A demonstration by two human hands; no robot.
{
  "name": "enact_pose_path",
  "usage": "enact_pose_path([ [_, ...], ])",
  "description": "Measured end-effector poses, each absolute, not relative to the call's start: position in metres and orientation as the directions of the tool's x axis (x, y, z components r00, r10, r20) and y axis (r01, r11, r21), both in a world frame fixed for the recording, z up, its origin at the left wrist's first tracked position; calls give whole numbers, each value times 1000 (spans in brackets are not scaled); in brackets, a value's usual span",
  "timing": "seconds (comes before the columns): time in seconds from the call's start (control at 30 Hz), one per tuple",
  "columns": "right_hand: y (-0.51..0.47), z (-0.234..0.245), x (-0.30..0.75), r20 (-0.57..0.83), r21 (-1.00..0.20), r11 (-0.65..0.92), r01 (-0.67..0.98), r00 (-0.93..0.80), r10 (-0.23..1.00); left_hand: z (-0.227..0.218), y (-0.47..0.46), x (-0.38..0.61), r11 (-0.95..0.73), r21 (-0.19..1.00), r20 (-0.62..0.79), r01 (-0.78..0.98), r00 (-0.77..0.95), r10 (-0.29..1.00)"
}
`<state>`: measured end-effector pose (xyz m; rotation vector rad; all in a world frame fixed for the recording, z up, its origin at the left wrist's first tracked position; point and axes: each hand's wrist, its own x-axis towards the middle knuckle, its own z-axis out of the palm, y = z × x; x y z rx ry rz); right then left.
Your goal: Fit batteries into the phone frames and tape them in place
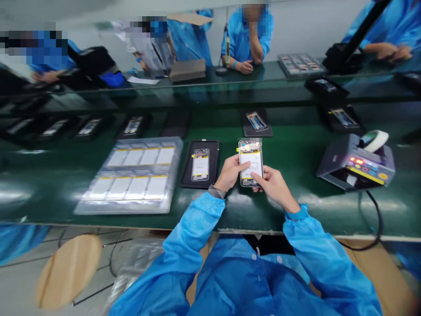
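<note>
Phone point(250, 164), its inner parts bared, is held between a worker's two hands above the green tabletop point(286, 151), a little in from the near edge. The left hand point(232, 172) is half curled at the phone's left side, thumb laid across the white block inside. The right hand point(274, 184) grips the lower right corner, thumb pressed over the block's lower half and fingertips showing beneath.

Just left of the left hand, a second phone point(200, 165) lies face-up in a dark tray point(213, 160). Beyond the held phone, toward the far edge, another phone point(257, 121) rests on a dark pad point(249, 132). Farther left, a clear plastic tray point(123, 207) near the front edge carries eight white packs point(138, 187) in two rows of four, each banded in yellow. Well to the right of the right hand stands a tape dispenser point(355, 164), red digits lit, a roll of pale tape point(376, 141) on top and a black cable point(379, 215) dropping over the near edge. Across the way, a co-worker in blue point(237, 48) leans on a raised ledge, one hand lifted.
</note>
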<state>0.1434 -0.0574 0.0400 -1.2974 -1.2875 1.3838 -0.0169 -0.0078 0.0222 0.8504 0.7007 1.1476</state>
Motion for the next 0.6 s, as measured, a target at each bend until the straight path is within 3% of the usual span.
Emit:
enact_pose_path([
  [0.2, -37, 64, 120, -105, -994, -91, 61, -284, 953, 65, 1, -55, 27, 949, 52, -315, 242, 969],
  [0.33, -11, 68, 94, -32, -998, -16, 54, -306, 951, 86, 26, -91, 62, 983, -7, -171, 302, 953],
  [0.4, 13, 64, 88, -44, -995, -11, 96, -357, 933, 90, 50, -118, 88, 991, -61, -96, 254, 965],
  [0.5, 62, 55, 100, -24, -944, 45, 326, -204, 979, 92, 99, -170, 95, 992, -93, 82, -26, 995],
  [0.6, 114, 44, 129, 32, -725, -65, 685, 128, 991, 96, 153, -226, 196, 900, -47, 390, -359, 932],
])
